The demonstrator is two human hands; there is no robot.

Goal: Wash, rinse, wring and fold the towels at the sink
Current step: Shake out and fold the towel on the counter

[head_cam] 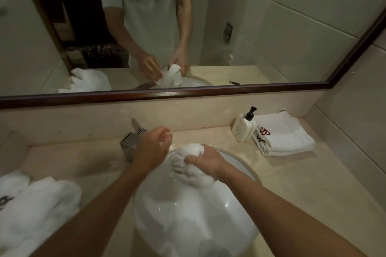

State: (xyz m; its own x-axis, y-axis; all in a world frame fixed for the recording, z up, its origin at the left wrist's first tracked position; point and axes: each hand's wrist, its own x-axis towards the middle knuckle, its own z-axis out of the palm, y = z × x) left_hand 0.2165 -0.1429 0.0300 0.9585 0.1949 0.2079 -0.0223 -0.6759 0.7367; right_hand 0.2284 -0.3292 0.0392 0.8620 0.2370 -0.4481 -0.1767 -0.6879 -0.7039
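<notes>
A wet white towel (189, 170) is bunched up over the back of the round white sink (249, 166). My right hand (205, 160) grips the top of the bunch, fingers curled into the cloth. My left hand (153, 145) is held just left of it, in front of the faucet, fingers curled and pinching a small white end of the same towel. The mirror reflection shows both hands on the one towel. Water glistens in the basin.
A chrome faucet (130, 144) stands behind my left hand. A white pump soap bottle (243, 129) and a folded white towel with a red logo (286, 137) sit on the counter at the right. Loose white towels (37, 204) lie piled at the left. A framed mirror (188, 94) runs along the back.
</notes>
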